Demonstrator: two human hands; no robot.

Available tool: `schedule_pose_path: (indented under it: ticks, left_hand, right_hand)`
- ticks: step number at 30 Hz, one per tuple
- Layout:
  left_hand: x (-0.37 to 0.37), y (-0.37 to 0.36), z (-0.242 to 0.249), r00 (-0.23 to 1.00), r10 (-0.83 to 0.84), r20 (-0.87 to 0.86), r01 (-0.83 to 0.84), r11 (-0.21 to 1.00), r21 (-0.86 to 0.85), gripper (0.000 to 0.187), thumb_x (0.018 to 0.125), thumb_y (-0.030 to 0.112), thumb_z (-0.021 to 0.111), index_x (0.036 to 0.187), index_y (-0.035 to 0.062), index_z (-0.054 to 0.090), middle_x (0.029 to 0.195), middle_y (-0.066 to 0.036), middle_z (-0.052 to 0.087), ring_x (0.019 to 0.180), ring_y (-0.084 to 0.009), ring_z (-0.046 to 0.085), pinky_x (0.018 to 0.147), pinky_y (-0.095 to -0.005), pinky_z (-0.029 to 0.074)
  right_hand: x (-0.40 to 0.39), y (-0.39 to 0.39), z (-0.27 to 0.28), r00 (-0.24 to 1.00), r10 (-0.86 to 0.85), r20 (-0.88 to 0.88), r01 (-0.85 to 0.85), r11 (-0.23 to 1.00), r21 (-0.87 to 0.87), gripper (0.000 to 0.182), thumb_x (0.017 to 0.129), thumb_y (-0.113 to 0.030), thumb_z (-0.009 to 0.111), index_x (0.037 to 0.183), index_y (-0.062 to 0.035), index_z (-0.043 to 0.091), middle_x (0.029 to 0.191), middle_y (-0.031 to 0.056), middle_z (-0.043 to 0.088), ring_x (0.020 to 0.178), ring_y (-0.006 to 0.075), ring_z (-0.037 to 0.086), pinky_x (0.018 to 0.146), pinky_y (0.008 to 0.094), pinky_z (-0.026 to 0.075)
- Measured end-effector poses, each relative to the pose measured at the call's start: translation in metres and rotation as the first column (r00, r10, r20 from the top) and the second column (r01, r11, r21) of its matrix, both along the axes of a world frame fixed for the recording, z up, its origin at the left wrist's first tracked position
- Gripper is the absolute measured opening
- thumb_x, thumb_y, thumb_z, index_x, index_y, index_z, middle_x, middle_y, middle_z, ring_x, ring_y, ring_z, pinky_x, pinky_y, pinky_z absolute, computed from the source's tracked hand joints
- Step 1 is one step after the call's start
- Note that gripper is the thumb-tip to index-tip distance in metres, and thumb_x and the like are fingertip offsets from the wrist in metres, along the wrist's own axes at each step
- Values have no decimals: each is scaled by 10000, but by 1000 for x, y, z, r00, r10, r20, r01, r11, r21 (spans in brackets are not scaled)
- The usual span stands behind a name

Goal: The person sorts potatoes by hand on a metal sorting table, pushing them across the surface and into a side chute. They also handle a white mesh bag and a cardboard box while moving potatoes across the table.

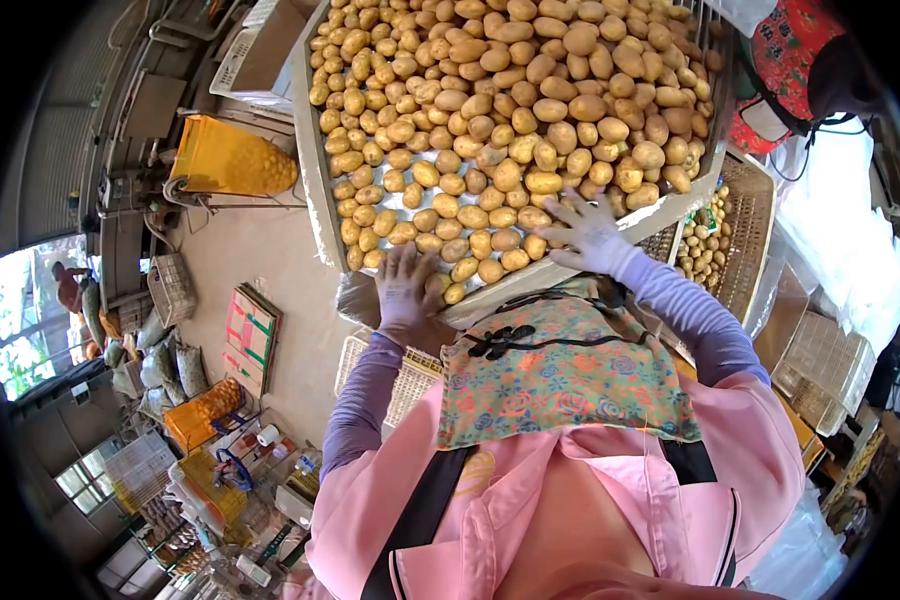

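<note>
A wide sorting table (318,200) with a pale raised rim carries a thick spread of potatoes (490,100), densest at the far side. My left hand (406,288), in a light glove, rests over the near left rim with its fingers stretched out against the closest potatoes. Further right, my right hand (584,234) lies palm down with fingers spread, touching potatoes along the near edge. Neither hand grips a potato that I can see. Patches of the table's light surface show between potatoes in front of my hands.
At the right, a brown plastic crate (755,225) holds more potatoes. A light crate (410,378) stands below the near rim. An orange sack of potatoes (235,158) sits to the left. Another person's red patterned sleeve (785,60) shows at upper right. Flattened boxes (250,340) lie on the floor.
</note>
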State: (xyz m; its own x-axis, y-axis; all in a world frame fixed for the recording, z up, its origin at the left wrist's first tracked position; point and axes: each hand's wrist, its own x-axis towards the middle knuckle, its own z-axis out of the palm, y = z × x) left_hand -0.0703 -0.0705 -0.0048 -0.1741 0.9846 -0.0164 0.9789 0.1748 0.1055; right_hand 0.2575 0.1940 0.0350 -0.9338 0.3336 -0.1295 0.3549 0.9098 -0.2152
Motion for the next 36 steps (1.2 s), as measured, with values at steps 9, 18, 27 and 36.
schedule_pose_path:
  ticks: [9,18,27,36]
  left_hand:
    - [61,130,25,984,180,5,-180,984,12,710,868,553,714,1512,300,553,1492,-231,515,1451,-451,395,1210,-647,222]
    - [19,-8,-10,990,123,68,-122,992,-13,684,886,540,684,1534,388,526,1550,-65,526,1523,-412,319,1236,-641,106]
    - [34,-22,4,972,225,-63,-217,969,115,340,926,423,667,1078,133,760,1262,-96,699,1355,-406,532,1137,-599,346]
    - [48,56,27,980,156,124,-186,939,289,356,905,357,694,1192,150,736,1206,-100,698,1166,-372,607,1050,-526,449]
  right_hand:
    - [-50,-7,-1,998,55,43,-54,998,-43,569,948,-599,535,1415,-293,648,1593,28,487,1479,485,341,1234,608,236]
    - [-177,57,-21,991,-102,-85,109,991,77,331,967,-301,653,1270,-178,708,1391,56,657,1148,286,673,790,439,566]
    - [-218,30,59,877,-165,452,153,986,64,398,970,-395,640,1305,-206,745,1392,21,666,1348,263,542,888,509,557]
    - [-189,54,25,966,-209,150,221,973,-73,328,979,-447,586,1240,-273,683,1231,126,661,1131,340,678,900,466,557]
